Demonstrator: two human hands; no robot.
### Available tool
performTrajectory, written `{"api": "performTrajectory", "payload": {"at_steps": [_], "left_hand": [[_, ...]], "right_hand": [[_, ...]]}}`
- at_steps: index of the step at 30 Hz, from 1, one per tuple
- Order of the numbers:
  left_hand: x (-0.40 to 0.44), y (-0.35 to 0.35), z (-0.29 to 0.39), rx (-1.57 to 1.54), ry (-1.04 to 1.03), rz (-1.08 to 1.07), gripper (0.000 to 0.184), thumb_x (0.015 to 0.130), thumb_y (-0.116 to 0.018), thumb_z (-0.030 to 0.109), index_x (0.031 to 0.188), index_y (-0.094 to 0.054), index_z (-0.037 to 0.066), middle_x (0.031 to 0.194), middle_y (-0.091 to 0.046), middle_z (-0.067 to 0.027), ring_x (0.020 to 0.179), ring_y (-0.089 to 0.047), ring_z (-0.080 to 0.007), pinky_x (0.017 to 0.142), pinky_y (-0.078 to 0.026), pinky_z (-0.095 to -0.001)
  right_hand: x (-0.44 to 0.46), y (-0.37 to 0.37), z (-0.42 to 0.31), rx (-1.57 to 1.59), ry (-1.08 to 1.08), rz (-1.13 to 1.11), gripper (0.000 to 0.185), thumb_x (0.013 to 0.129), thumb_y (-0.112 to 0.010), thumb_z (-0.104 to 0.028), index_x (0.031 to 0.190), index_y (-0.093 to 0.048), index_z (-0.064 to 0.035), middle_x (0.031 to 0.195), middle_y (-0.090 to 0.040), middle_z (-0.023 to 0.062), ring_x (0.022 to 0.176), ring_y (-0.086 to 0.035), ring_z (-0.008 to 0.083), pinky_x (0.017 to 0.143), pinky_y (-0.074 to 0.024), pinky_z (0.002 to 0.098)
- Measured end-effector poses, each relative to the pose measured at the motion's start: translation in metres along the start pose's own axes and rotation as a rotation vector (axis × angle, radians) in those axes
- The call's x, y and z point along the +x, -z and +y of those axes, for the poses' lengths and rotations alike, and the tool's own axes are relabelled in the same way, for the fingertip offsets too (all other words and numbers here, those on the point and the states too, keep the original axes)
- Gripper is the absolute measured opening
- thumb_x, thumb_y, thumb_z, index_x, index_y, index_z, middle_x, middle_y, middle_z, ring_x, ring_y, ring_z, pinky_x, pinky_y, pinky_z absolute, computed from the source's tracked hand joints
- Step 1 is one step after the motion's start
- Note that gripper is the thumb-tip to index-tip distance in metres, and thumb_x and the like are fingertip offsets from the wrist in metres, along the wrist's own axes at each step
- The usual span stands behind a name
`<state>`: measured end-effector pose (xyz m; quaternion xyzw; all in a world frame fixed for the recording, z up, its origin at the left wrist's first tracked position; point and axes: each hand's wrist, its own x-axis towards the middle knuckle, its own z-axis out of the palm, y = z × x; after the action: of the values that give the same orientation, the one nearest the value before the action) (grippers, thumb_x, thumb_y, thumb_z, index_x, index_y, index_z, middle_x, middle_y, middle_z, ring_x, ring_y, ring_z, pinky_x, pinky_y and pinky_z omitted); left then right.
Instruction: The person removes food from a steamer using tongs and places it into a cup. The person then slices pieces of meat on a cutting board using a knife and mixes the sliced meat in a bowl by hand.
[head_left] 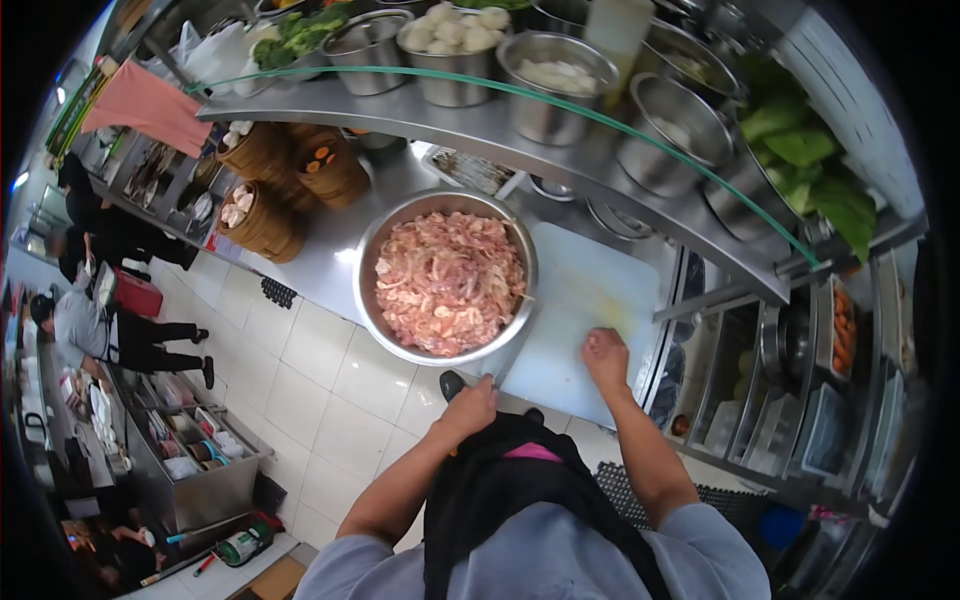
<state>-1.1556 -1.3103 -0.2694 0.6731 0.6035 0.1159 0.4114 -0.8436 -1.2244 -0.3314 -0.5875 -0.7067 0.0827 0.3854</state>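
A wide steel bowl (pixel 366 322) stands on the counter, heaped with raw, pinkish sliced meat (pixel 450 282). To its right lies a white cutting board (pixel 575 295) with a faint yellowish stain. My left hand (pixel 470 406) is closed at the counter's front edge, just below the bowl; a thin greyish edge shows by its fingertips, too unclear to name. Over the board's lower right part, my right hand (pixel 606 356) is curled into a fist. Whatever it may hold is hidden by the fingers.
A steel shelf (pixel 470 112) with pots of vegetables overhangs the counter's back. Bamboo steamers (pixel 262 225) stand left of the bowl, and a perforated tray (pixel 472 170) lies behind it. Racks with containers (pixel 825 425) are at right. A person (pixel 100 325) stands across the tiled aisle.
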Motion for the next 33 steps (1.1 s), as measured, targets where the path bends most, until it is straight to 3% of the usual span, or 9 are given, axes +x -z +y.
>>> {"api": "performTrajectory", "payload": {"at_steps": [2, 4, 12, 15, 22, 24, 28, 31, 33], "left_hand": [[0.006, -0.006, -0.014, -0.014, 0.009, 0.004, 0.029, 0.099, -0.052, 0.020, 0.119, -0.050, -0.001, 0.082, -0.065, -0.0377, 0.081, -0.066, -0.0558, 0.077, -0.052, -0.0640], [0.012, -0.012, -0.028, -0.048, -0.088, 0.002, 0.031, 0.099, -0.053, 0.021, 0.121, -0.051, -0.001, 0.082, -0.065, -0.0373, 0.081, -0.066, -0.0559, 0.077, -0.053, -0.0637], [0.026, 0.007, -0.031, -0.074, -0.110, -0.179, 0.033, 0.096, -0.054, 0.017, 0.122, -0.055, -0.002, 0.091, -0.069, -0.0333, 0.090, -0.069, -0.0504, 0.082, -0.054, -0.0600], [0.034, 0.005, -0.035, -0.022, -0.231, -0.239, 0.027, 0.092, -0.052, 0.015, 0.111, -0.058, -0.004, 0.096, -0.069, -0.0286, 0.088, -0.069, -0.0458, 0.078, -0.055, -0.0562], [0.072, -0.044, -0.062, -0.019, -0.238, -0.373, 0.060, 0.085, -0.058, 0.010, 0.144, -0.050, 0.002, 0.119, -0.069, -0.0276, 0.108, -0.069, -0.0413, 0.092, -0.055, -0.0513], [0.067, -0.019, -0.052, -0.044, -0.258, -0.405, 0.058, 0.085, -0.057, 0.010, 0.142, -0.051, 0.000, 0.120, -0.069, -0.0281, 0.110, -0.068, -0.0414, 0.094, -0.054, -0.0512], [0.076, -0.035, -0.059, 0.074, -0.318, -0.304, 0.064, 0.085, -0.057, 0.010, 0.146, -0.046, -0.003, 0.132, -0.062, -0.0299, 0.123, -0.063, -0.0402, 0.102, -0.050, -0.0498], [0.053, 0.001, -0.047, -0.065, -0.401, -0.265, 0.079, 0.083, -0.058, 0.012, 0.158, -0.034, 0.014, 0.142, -0.055, -0.0304, 0.124, -0.061, -0.0424, 0.106, -0.048, -0.0513], [0.059, -0.001, -0.046, -0.062, -0.355, -0.346, 0.067, 0.084, -0.057, 0.014, 0.149, -0.046, 0.005, 0.139, -0.057, -0.0303, 0.125, -0.060, -0.0427, 0.107, -0.047, -0.0508]], "right_hand": [[0.024, -0.002, -0.007, 0.125, -0.134, 0.062, 0.007, 0.085, -0.071, -0.010, 0.091, -0.067, -0.0100, 0.072, -0.061, 0.0040, 0.053, -0.058, 0.0161, 0.048, -0.0484, 0.0327], [0.060, 0.025, -0.037, 0.927, -1.203, -0.269, 0.006, 0.092, -0.071, -0.014, 0.094, -0.068, -0.0099, 0.064, -0.055, -0.0021, 0.048, -0.051, 0.0088, 0.042, -0.0415, 0.0277], [0.180, -0.016, -0.225, 0.855, -0.456, -0.300, 0.014, 0.096, -0.070, -0.019, 0.103, -0.070, -0.0070, 0.074, -0.059, 0.0019, 0.055, -0.053, 0.0144, 0.054, -0.0485, 0.0315], [0.192, -0.040, -0.252, 0.075, 0.396, -0.468, 0.023, 0.088, -0.070, -0.016, 0.107, -0.072, -0.0025, 0.122, -0.065, 0.0202, 0.113, -0.061, 0.0393, 0.101, -0.0485, 0.0452], [0.241, -0.143, -0.312, 0.238, 0.071, -0.959, 0.043, 0.085, -0.076, -0.027, 0.120, -0.069, -0.0049, 0.141, -0.055, 0.0229, 0.136, -0.047, 0.0431, 0.114, -0.0399, 0.0450], [0.225, -0.186, -0.313, -0.222, 0.469, -0.971, 0.068, 0.081, -0.079, -0.039, 0.136, -0.059, -0.0063, 0.147, -0.049, 0.0236, 0.141, -0.042, 0.0439, 0.116, -0.0372, 0.0505], [0.224, -0.211, -0.341, -0.684, 0.357, -1.153, 0.104, 0.067, -0.085, -0.060, 0.146, -0.047, -0.0046, 0.160, -0.033, 0.0238, 0.146, -0.035, 0.0446, 0.115, -0.0369, 0.0597], [0.221, -0.234, -0.329, -0.732, 0.408, -1.189, 0.072, 0.064, -0.089, -0.053, 0.116, -0.072, -0.0059, 0.121, -0.070, 0.0201, 0.116, -0.067, 0.0323, 0.098, -0.0544, 0.0456], [0.220, -0.237, -0.330, -0.782, 0.370, -1.071, 0.047, 0.067, -0.087, -0.043, 0.099, -0.078, -0.0092, 0.107, -0.076, 0.0156, 0.104, -0.072, 0.0300, 0.093, -0.0570, 0.0417]]}}
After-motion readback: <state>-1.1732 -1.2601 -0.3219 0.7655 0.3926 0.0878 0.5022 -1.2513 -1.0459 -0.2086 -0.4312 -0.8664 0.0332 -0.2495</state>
